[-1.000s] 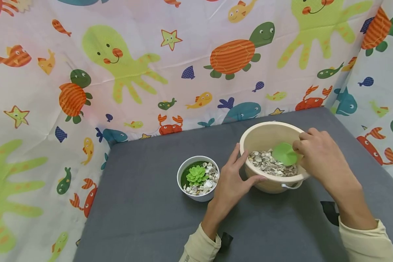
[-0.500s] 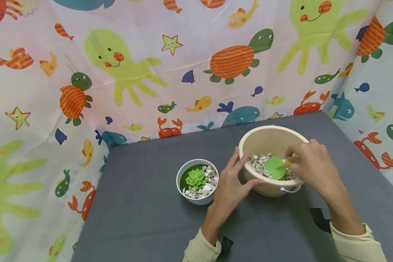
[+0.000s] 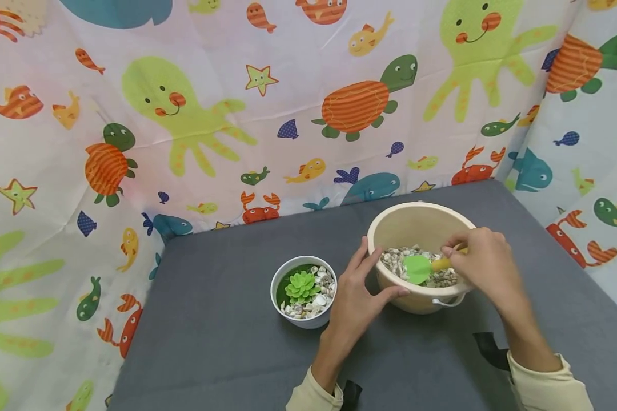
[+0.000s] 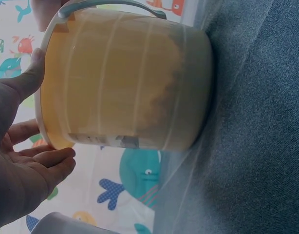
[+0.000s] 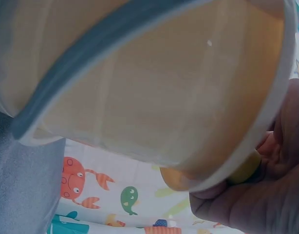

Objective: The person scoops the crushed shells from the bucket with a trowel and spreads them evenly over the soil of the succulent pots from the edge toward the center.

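Note:
My right hand grips the yellow handle of a toy shovel inside a cream bucket. The shovel's green blade lies on the shells in the bucket, and some shells partly show beyond it. My left hand rests against the bucket's left rim, its thumb and fingers spread wide and fairly straight. In the left wrist view, the thumb touches the rim of the bucket, with the other fingers lower down by it. The right wrist view shows the handle in my curled fingers.
Left of my left hand stands a small white pot holding a green succulent and shells. Both vessels stand on a grey cloth surface. A sea-animal curtain hangs behind and at the sides. The bucket has a pale handle.
My right hand has moved the shovel leftward and nearer through the bucket, and more of its yellow handle shows. My left hand has stayed at the rim. The head view has tilted slightly upward.

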Demonstrator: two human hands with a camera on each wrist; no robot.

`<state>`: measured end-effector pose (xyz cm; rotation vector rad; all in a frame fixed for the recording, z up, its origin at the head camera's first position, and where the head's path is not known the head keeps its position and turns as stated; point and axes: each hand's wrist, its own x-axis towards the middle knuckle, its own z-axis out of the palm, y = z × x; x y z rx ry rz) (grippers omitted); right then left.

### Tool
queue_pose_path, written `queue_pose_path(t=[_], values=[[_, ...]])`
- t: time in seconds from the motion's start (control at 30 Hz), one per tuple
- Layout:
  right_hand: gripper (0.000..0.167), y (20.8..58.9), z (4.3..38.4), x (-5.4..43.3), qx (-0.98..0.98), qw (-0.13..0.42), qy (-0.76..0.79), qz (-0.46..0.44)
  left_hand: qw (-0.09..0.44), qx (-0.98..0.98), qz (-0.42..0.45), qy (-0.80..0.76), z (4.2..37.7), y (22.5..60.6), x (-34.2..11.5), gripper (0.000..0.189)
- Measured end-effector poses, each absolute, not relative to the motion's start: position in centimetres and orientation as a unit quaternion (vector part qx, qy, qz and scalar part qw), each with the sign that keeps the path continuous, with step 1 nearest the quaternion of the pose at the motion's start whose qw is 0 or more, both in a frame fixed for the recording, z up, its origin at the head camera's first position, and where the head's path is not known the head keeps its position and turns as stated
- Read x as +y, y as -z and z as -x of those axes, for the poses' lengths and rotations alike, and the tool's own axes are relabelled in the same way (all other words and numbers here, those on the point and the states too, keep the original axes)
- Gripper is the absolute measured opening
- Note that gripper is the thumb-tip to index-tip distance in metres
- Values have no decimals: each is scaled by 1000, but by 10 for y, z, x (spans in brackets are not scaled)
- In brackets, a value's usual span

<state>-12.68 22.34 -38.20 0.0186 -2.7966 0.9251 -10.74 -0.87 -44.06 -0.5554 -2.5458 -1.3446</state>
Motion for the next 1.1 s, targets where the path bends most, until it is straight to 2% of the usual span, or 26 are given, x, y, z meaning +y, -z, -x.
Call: queue_pose_path(t=[0.2,0.4,0.77,1.1], values=[[18,377,121,228,-935,93,-343,5,106,-860,193,460,106,440,-10,83],[20,369,119,238,-931,121,-344,9,98,-861,190,462,106,438,-10,84],[26,351,113,255,-922,125,-363,53,104,-866,194,448,108,438,-12,82],[26,337,103,258,-919,136,-364,73,136,-870,204,429,108,439,-12,87]])
